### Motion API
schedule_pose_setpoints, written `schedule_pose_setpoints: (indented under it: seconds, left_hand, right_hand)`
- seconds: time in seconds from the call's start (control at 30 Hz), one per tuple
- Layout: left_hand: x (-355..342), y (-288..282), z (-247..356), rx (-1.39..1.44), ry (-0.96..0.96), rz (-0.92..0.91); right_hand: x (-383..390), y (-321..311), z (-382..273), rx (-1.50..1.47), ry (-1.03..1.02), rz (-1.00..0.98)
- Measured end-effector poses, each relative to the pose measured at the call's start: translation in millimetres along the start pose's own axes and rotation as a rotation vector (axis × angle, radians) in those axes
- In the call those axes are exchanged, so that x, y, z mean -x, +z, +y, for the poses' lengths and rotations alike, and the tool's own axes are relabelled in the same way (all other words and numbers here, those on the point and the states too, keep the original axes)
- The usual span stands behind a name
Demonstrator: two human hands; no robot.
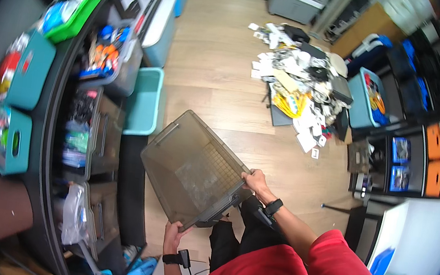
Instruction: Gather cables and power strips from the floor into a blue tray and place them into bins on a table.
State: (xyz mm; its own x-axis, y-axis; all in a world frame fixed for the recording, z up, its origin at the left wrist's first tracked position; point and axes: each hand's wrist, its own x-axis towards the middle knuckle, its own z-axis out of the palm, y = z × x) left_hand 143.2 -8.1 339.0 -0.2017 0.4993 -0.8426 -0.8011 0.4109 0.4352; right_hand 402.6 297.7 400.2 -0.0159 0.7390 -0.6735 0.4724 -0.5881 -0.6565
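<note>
A large smoky-brown translucent storage bin (203, 160) is held tilted in front of my body, above the wooden floor. Its inside faces up, showing a grid pattern on one part and whitish smudges on the bottom. My left hand (175, 236) grips the rim at its near left corner. On the right corner, my right hand (256, 181) has its fingers closed round the rim. A black strap with a small device (177, 257) is on my left wrist, and another black band (273, 206) circles my right wrist.
A pile of white papers, cables and black boxes (306, 74) covers the floor at far right. Left shelves hold teal bins (27, 70) and drawers; a teal tub (147, 100) stands beside them. A blue bin (359, 97) and orange boxes (434, 140) line the right.
</note>
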Motion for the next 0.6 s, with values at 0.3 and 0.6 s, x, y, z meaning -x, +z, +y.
schedule_pose_setpoints:
  seconds: [0.3,0.6]
  left_hand:
    - [17,55,-21,-0.728,0.228,-0.138]
    - [168,240,-109,-1.085,0.390,-0.404]
  right_hand:
    - [153,-157,90,-0.346,0.094,0.224]
    - [360,-301,260,-0.919,0.029,0.476]
